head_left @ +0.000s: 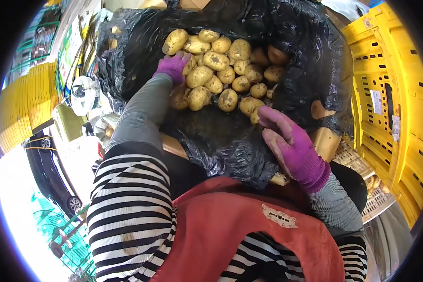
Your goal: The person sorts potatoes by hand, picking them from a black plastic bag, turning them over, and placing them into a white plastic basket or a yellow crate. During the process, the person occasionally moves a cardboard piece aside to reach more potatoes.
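Observation:
Several dirt-marked potatoes (216,61) lie heaped on black plastic (192,127) that lines a cardboard box (328,141). At the left side of the heap is my left hand (172,67) in a purple glove, its fingers spread against the potatoes. My right hand (289,141), in a dirt-smeared purple glove, is at the heap's lower right, beside the lowest potatoes. Its fingers are stretched out and parted from the thumb, with nothing between them.
Yellow plastic crates (385,94) stand on the right, with a pale slatted crate (376,199) holding potatoes below them. Stacked yellow crates (26,105), a white fan-like object (84,95) and a dark car (51,169) are on the left.

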Demonstrator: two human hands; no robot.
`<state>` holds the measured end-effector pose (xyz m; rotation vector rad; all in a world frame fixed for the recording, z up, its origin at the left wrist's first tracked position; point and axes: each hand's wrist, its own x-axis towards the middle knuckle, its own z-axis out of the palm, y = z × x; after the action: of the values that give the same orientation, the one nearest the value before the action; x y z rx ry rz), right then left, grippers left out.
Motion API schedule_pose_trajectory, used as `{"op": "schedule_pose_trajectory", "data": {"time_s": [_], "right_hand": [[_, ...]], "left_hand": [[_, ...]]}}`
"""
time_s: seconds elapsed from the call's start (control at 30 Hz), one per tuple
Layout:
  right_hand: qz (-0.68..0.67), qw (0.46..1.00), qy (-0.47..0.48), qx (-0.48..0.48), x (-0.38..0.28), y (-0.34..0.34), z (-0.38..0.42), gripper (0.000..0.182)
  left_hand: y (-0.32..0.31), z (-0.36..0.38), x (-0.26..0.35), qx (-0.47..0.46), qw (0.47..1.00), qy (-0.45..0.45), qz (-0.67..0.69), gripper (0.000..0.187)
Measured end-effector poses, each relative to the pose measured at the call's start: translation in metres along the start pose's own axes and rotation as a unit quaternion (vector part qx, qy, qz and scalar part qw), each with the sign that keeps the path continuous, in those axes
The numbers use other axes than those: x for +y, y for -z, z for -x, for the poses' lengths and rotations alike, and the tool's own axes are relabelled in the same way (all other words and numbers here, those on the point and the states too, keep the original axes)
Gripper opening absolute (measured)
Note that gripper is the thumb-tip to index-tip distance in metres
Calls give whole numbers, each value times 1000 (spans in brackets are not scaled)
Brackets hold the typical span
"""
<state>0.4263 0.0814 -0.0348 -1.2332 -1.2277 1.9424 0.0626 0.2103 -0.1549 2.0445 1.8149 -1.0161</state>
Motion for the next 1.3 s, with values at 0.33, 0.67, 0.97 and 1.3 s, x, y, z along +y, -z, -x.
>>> {"op": "schedule_pose_trajectory", "data": {"time_s": [0.33,0.67,0.97,1.3], "right_hand": [[-91,993,39,61,2,-3,-3,62],[-383,920,-25,82,-13,4,1,69],[-11,973,204,111,-2,19,-9,60],[-599,792,17,-111,-13,28,-7,71]], "left_hand": [[47,48,56,-129,612,-188,757,70],[75,87,86,11,803,-273,530,68],[-35,-51,13,191,962,-30,193,86],[-8,-41,26,94,680,-43,726,58]]}}
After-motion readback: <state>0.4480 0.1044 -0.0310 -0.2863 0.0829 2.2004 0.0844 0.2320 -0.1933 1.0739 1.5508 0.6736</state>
